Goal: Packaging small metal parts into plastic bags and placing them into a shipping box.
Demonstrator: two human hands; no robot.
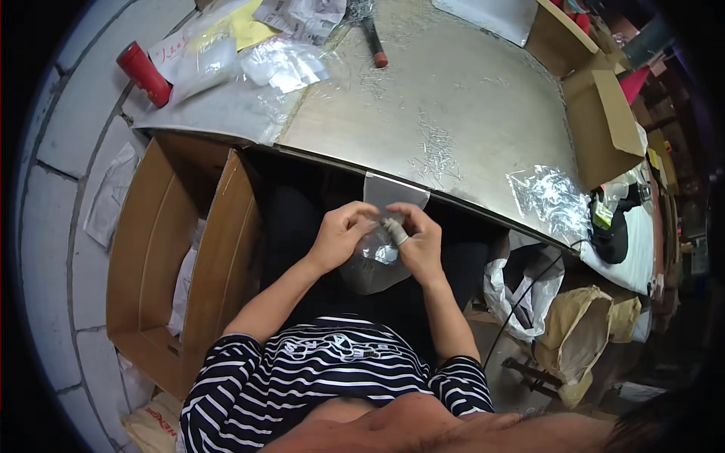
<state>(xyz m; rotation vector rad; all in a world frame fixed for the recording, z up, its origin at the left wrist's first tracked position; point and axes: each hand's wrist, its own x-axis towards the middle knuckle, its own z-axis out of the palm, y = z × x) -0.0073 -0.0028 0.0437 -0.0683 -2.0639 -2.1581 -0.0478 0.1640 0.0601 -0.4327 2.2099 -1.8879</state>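
Note:
In front of my lap, just off the table's near edge, both hands come together over a small clear plastic bag [381, 251]. My left hand [345, 234] is closed, its fingertips curled at the bag's upper left. My right hand [419, 240] pinches the other side; a pale wrap covers one of its fingers. Whatever lies between the fingertips is partly hidden and slightly blurred. Right behind the hands, a grey flap [396, 193] hangs at the table edge. Below them a translucent grey sheet or pouch [370, 278] rests over my dark lap.
Thin metal pins [438, 147] lie scattered across the metal tabletop [340, 113]. A dark-handled tool [375, 45], a red flask [143, 74] and clear bags [283, 64] sit farther back. Shiny packets [550, 198] heap at right. Cardboard boxes stand left [219, 226] and right [604, 121].

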